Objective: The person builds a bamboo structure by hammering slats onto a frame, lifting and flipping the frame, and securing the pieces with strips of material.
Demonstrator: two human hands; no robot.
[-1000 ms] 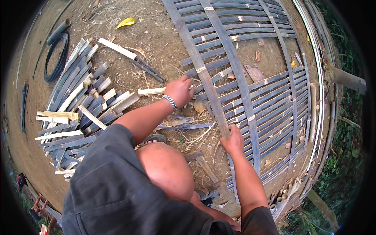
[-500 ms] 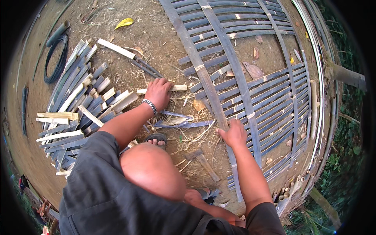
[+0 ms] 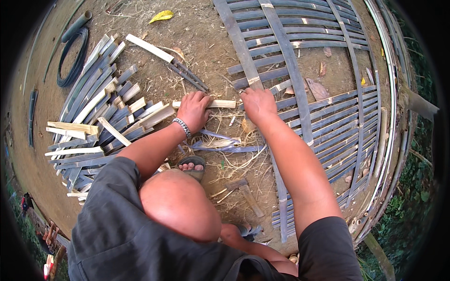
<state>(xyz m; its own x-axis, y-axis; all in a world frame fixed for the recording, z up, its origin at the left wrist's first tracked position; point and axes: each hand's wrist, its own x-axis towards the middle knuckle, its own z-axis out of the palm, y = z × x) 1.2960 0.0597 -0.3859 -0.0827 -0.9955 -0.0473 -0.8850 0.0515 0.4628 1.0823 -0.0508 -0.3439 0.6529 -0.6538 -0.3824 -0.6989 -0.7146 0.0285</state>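
My left hand (image 3: 194,111), with a chain bracelet at the wrist, is closed over a short pale split bamboo piece (image 3: 222,104) lying crosswise near the ground. My right hand (image 3: 258,107) is closed over the long bamboo strip (image 3: 234,40) along the near-left edge of a bamboo lattice (image 3: 290,100). Its fingertips are partly hidden beneath the hand. The lattice has dark slats laid across several long strips, with a gap between two groups of slats. Below my hands lie purplish-grey bamboo shreds (image 3: 229,149) among pale shavings.
A big pile of split bamboo (image 3: 101,103) spreads at the left, beside a dark coil (image 3: 70,65) and a bamboo tube (image 3: 77,25). A wooden-handled tool (image 3: 251,200) lies near my sandalled foot (image 3: 192,167). Long poles (image 3: 398,93) line the right edge, with greenery beyond.
My right hand has moved farther away along the lattice's edge strip, closer to my left hand. The left hand stays on the pale bamboo piece. The whole view has shifted slightly.
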